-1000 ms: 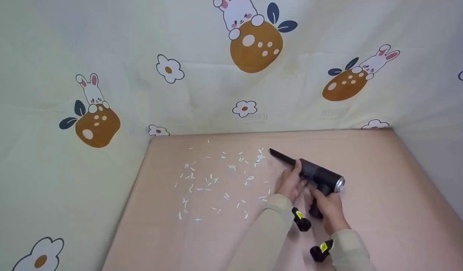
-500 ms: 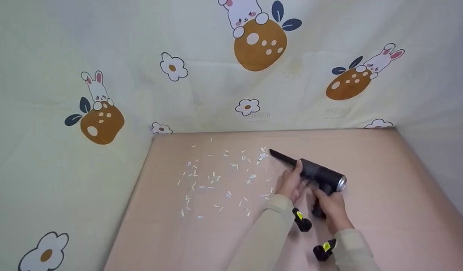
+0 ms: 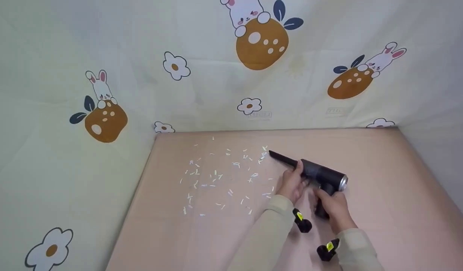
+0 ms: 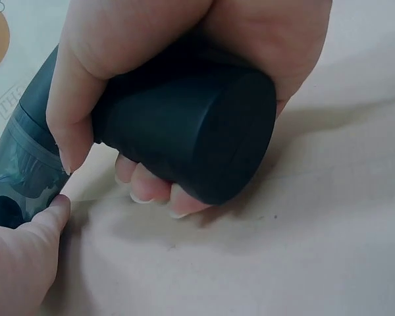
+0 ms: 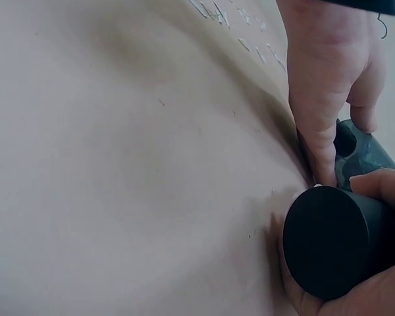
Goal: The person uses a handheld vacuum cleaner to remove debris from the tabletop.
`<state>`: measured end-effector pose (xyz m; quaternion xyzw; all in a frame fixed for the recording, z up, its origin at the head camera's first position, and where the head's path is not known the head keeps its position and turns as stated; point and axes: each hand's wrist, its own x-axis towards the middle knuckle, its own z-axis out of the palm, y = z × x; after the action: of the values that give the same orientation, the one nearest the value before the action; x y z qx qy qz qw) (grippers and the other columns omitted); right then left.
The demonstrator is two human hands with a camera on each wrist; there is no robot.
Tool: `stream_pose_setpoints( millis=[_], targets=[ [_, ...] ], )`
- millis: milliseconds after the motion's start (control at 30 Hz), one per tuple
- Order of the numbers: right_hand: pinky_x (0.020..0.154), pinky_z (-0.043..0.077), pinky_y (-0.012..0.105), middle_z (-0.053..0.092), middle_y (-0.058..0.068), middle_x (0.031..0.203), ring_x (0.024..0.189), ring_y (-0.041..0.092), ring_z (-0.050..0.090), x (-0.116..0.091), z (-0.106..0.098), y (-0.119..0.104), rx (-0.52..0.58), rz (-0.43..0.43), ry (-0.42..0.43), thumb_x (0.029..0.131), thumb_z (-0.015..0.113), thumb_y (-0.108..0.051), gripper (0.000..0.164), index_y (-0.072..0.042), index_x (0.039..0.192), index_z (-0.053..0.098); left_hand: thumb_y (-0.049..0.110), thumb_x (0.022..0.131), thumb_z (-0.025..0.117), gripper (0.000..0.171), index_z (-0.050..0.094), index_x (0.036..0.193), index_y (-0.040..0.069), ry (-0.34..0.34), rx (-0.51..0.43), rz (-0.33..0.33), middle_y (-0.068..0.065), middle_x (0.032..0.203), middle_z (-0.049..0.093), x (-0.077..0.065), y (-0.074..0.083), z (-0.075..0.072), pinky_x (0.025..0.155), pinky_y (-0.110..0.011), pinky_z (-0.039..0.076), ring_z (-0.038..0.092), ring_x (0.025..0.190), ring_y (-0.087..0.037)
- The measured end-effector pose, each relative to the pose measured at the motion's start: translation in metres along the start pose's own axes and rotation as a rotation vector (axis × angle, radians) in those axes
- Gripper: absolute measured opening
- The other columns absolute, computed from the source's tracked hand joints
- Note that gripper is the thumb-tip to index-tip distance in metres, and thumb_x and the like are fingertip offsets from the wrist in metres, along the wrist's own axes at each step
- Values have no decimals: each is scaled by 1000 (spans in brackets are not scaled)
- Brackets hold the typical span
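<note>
A black handheld vacuum cleaner with a narrow nozzle is held low over the pinkish-brown tabletop. My left hand grips the front of its barrel, thumb on the upper side and fingers beneath. Around the handle curl the fingers of my right hand; the left wrist view shows its fingertips coming out below. Paper scraps, thin and whitish, lie scattered left of the nozzle. Its tip is right beside a small clump of scraps. Whether the tip touches the table I cannot tell.
Pale cloth walls with a rabbit-and-fruit print enclose the table at the back, left and right. Black wrist cameras are strapped to both wrists. A few tiny dark specks show on the tabletop in the right wrist view.
The head view has shifted slightly. Relative to the table, the nozzle tip has crept left, closer to the small clump of scraps. Both hands keep their grip on the vacuum cleaner.
</note>
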<state>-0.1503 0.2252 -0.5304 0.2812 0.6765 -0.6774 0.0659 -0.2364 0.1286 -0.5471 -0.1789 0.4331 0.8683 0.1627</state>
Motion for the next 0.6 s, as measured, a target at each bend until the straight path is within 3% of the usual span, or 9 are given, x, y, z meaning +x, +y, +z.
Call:
stream_pose_setpoints(
  millis=[433, 600],
  targets=[
    [62, 54, 28, 61, 4, 79, 69, 18, 60, -2, -7, 1, -94, 33, -18, 98, 59, -25, 40, 1, 122, 42, 28, 102, 60, 54, 49, 137, -11, -24, -28, 12, -23, 132, 65, -3, -3, -3, 115, -53, 43, 58, 129, -37],
    [63, 54, 29, 61, 5, 80, 69, 18, 60, -4, -12, 0, -116, 44, -36, 98, 60, -27, 45, 2, 123, 38, 28, 102, 61, 52, 50, 136, -10, -15, -39, 4, -21, 128, 67, -5, -5, -5, 112, -50, 47, 62, 125, -34]
  ],
)
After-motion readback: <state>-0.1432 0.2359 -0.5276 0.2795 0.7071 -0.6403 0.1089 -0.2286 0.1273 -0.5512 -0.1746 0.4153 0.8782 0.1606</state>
